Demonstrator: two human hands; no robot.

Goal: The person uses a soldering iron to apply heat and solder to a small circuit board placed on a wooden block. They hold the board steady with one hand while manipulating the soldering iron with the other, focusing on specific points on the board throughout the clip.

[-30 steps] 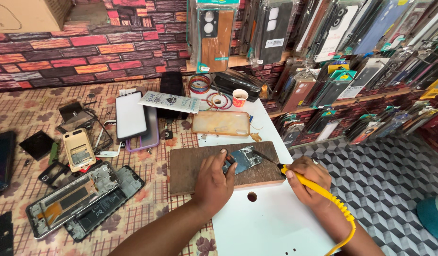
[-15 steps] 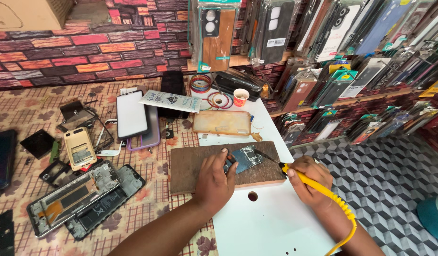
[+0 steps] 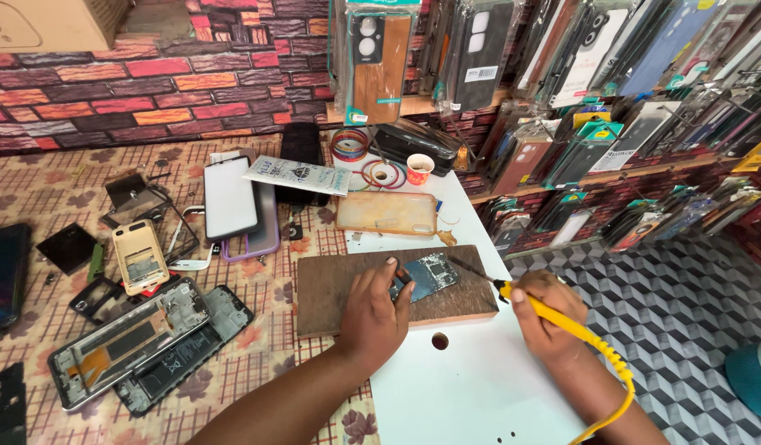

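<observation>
Nothing has shifted since the earlier frames that I can make out: both hands and the board sit where they were.

Largest first. Desk point(image 3: 479, 395), white top with a round hole, runs down the lower centre of the frame; a patterned cloth covers the surface to its left. Wooden block point(image 3: 347, 284) lies across the centre, brown and flat. Opened phone frames point(image 3: 141, 342) sit at lower left, one grey, one black, side by side. White-backed phone point(image 3: 229, 198) lies at upper centre-left, with a clear tan phone case point(image 3: 387, 213) to its right, above the block.

Left hand point(image 3: 374, 317) rests on the block, fingers closed, fingertips pressing the near edge of the circuit board point(image 3: 430, 274). Board is small and bluish, lying flat on the block at frame centre.

Right hand point(image 3: 545, 317), at centre right, has its grip closed around the yellow handle of the soldering iron point(image 3: 553, 317). Its dark tip angles up-left to the board's right edge; contact I cannot confirm. Yellow cord trails to lower right.
</observation>
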